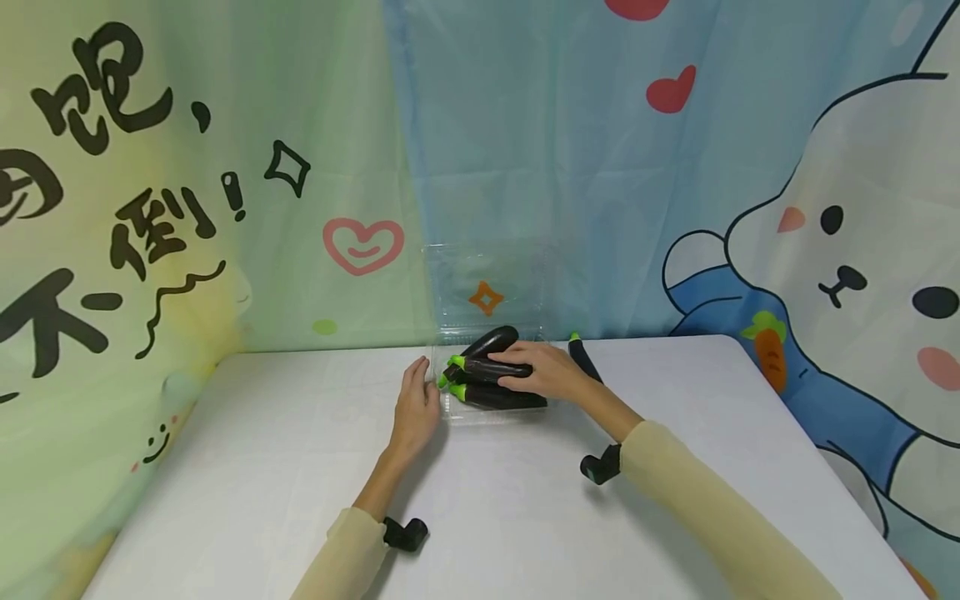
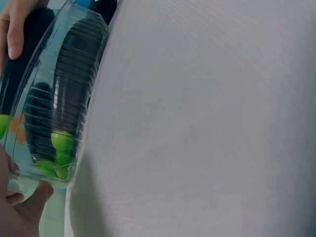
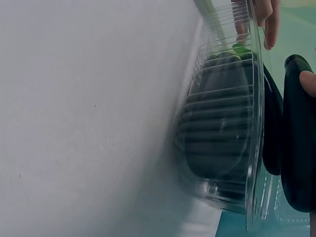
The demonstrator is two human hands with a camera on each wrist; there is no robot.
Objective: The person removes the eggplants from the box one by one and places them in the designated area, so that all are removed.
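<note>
Head view: a white table (image 1: 300,467) bears a clear container (image 1: 480,416) at its far middle. The left hand (image 1: 416,410), fingers extended, touches the container's left end; the right hand (image 1: 547,372), apart from it, grips an eggplant (image 1: 487,367) above other eggplants (image 1: 501,397) inside.

My right hand (image 1: 546,371) covers part of the gripped eggplant (image 1: 480,366), and my wrist hides the lower end of the lone eggplant (image 1: 583,358). The heaped eggplants (image 1: 504,397) overlap, so I can't count them. My left wrist view crops my left hand (image 2: 20,212); my right wrist view trims the gripped eggplant.
</note>
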